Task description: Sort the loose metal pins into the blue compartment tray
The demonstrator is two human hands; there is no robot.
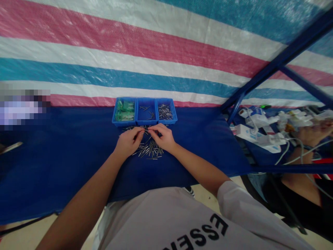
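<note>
My left hand (129, 141) and my right hand (163, 138) meet fingertip to fingertip over a loose pile of thin metal rods (150, 149) on the blue tabletop. Both hands are closed in a pinch, with what looks like one thin metal rod held between them; its details are too small to make out. Just beyond my fingers stand three joined blue bins. Small green packets fill the left bin (114, 118). A few thin rods lie in the middle bin (143, 104), and many more are heaped in the right bin (173, 116).
A striped plastic sheet (135, 59) hangs behind the blue table (78, 152). To the right, a blue metal frame (260, 74) rises beside white boxes (256, 137) and cables. Another person's hand (312, 133) is at the far right. A blurred object (11, 147) lies at the left.
</note>
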